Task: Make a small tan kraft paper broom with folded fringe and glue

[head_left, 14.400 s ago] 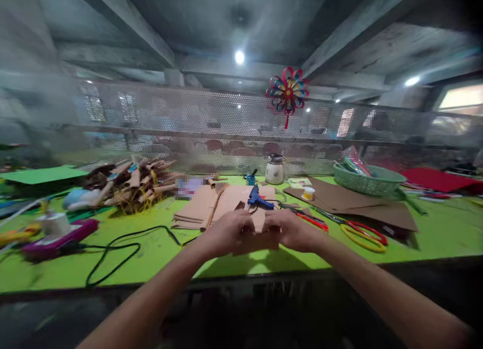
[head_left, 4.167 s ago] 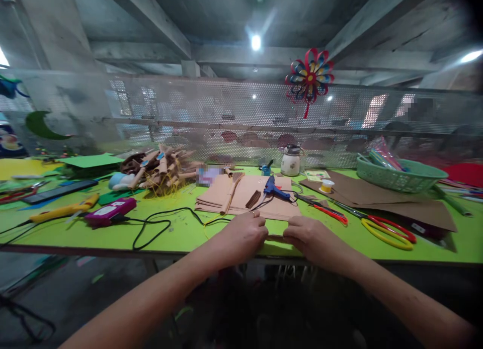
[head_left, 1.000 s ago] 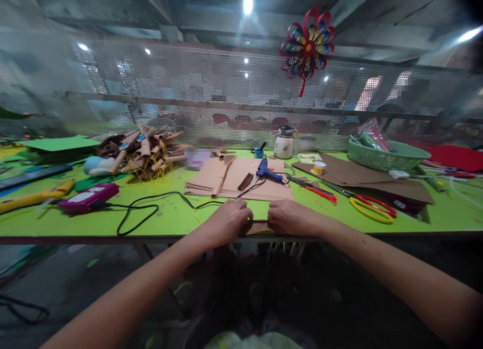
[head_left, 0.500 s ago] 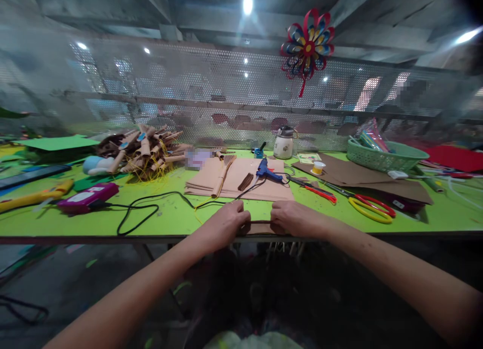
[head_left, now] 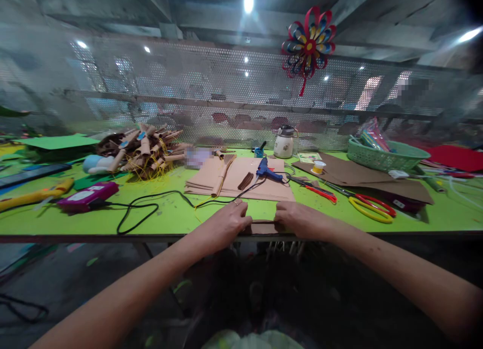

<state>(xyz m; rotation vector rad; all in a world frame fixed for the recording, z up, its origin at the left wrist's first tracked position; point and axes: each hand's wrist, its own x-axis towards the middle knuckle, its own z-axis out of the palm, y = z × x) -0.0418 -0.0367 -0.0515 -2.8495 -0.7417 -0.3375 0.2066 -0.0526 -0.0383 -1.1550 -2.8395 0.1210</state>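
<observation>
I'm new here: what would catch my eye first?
Probably the colourful looped flower, high and right of centre. Mid-view, a blue glue gun lies on stacked brown paper. Closer, left fingers and right fingers grip a brown strip at the near edge of the green table.

A craft workshop, by the look of it; glue gun [head_left: 269, 173], scissors [head_left: 355, 197] and stacked brown paper [head_left: 273, 192] share a green counter [head_left: 175, 223]; bare concrete beams [head_left: 352, 12] cross overhead.

Left forearm [head_left: 151, 276] and right forearm [head_left: 392, 263] are seen bare, the latter dotted with a few small spots [head_left: 374, 249], a thin ring [head_left: 237, 201] is worn on the left hand [head_left: 227, 222], and pale green cloth [head_left: 251, 341] is glimpsed, blurred, at the body.
</observation>
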